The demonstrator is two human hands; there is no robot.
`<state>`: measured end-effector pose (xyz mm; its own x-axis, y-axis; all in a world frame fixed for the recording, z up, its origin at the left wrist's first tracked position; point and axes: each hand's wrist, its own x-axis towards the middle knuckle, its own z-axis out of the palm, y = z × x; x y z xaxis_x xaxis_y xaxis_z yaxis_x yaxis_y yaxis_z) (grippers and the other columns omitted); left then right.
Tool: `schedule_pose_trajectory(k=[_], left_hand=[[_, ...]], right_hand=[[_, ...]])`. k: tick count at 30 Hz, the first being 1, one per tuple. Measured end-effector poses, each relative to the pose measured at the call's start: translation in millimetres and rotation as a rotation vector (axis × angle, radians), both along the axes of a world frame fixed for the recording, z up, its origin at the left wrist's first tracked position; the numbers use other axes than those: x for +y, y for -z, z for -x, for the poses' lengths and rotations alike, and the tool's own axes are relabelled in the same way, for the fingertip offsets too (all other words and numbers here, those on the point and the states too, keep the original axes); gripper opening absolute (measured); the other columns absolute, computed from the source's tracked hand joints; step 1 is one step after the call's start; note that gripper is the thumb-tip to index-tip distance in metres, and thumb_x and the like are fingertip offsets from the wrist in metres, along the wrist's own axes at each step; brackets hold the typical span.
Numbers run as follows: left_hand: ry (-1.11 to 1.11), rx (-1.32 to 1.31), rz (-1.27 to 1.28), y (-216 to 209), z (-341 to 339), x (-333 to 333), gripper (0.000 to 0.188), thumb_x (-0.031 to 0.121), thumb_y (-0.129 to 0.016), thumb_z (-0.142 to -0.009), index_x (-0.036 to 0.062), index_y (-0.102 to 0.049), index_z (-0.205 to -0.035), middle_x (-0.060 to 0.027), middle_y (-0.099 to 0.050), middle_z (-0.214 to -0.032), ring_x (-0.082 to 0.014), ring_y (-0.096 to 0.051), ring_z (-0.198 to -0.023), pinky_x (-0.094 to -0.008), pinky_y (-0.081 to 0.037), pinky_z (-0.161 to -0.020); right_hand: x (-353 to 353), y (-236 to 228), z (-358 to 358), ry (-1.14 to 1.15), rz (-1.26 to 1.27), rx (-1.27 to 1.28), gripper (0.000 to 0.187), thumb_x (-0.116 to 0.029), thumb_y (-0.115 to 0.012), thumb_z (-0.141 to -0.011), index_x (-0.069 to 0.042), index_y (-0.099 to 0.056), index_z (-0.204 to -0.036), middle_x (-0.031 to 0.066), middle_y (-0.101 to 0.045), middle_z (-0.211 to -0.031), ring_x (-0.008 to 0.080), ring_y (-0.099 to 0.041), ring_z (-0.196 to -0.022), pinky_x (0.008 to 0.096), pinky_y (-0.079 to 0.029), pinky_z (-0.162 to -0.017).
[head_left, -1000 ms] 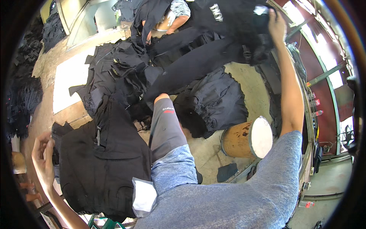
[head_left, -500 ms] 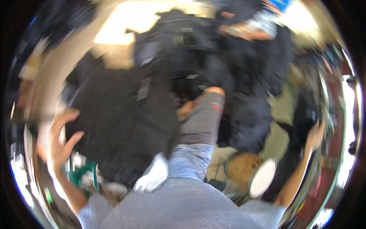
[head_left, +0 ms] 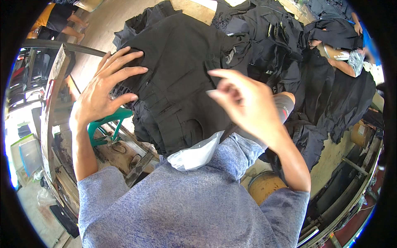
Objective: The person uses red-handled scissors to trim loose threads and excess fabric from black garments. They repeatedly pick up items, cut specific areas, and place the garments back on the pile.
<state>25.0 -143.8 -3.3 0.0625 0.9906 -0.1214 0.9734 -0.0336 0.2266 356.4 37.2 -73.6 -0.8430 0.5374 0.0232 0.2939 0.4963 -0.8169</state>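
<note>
A stack of black garments (head_left: 173, 70) lies across my lap; the top one looks like trousers, with a waistband and pocket seams. My left hand (head_left: 105, 89) is at the stack's left edge with its fingers spread, the fingertips on or just over the cloth. Above the right part of the same garment is my right hand (head_left: 248, 103), slightly blurred. Its thumb and forefinger stand apart and the other fingers curl inward; no object shows in it. A white plastic bag (head_left: 196, 153) rests on my lap against the stack's near edge.
More black garments (head_left: 285, 53) are heaped beyond and to the right, where another person's arm (head_left: 341, 66) reaches in. A green plastic stool (head_left: 109, 124) and a wooden post (head_left: 51, 111) stand at left. A round tan container (head_left: 264, 186) is beside my right side.
My view has swung to the left and steadied. Both hands, held wide apart before, have come in to the black stack, the right one from far right to over the cloth.
</note>
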Motion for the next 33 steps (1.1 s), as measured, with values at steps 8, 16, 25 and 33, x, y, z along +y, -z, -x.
schedule_pose_trajectory(k=[8, 16, 25, 33], left_hand=[[0.124, 0.096, -0.102, 11.5, -2.2, 4.3, 0.051, 0.036, -0.083, -0.084, 0.0168, -0.08, -0.131, -0.0133, -0.066, -0.155, -0.0348, -0.054, -0.154, -0.0618, -0.035, -0.134], [0.068, 0.056, -0.366, 9.8, -30.4, 46.9, 0.048, 0.021, -0.086, -0.088, 0.0093, -0.071, -0.132, -0.0126, -0.074, -0.127, -0.0337, -0.071, -0.125, -0.0446, -0.058, -0.109], [0.0, -0.178, -0.333, -4.0, -30.6, 88.1, 0.055, -0.018, -0.064, -0.08, 0.0019, -0.06, -0.132, -0.0241, -0.074, -0.123, -0.046, -0.07, -0.122, -0.0512, -0.056, -0.105], [-0.046, -0.489, -0.223, -9.7, -22.3, 113.5, 0.026, 0.021, -0.077, -0.103, 0.0007, -0.081, -0.119, -0.0245, -0.082, -0.111, -0.0379, -0.08, -0.103, -0.0446, -0.061, -0.088]], right_hand=[[-79.7, -14.1, 86.3, -0.145, -0.179, 0.034, 0.096, -0.04, -0.092, -0.082, -0.001, -0.045, -0.157, 0.0237, -0.066, -0.122, 0.0427, -0.071, -0.111, 0.0507, -0.062, -0.095], [14.5, -36.2, 32.0, 0.04, 0.41, 0.1, 0.027, -0.002, -0.058, -0.108, 0.001, -0.073, -0.131, -0.001, -0.061, -0.079, 0.0031, -0.051, -0.069, 0.0265, -0.042, -0.06], [58.8, -69.1, -7.7, 0.144, 0.232, 0.178, 0.029, -0.002, -0.058, -0.108, 0.0, -0.074, -0.133, -0.0066, -0.057, -0.083, 0.0012, -0.042, -0.071, 0.0236, -0.034, -0.063], [83.2, -55.8, -11.8, 0.157, 0.285, 0.072, 0.032, -0.002, -0.057, -0.108, 0.004, -0.072, -0.136, -0.0008, -0.069, -0.109, 0.0062, -0.058, -0.1, 0.0247, -0.045, -0.093]])
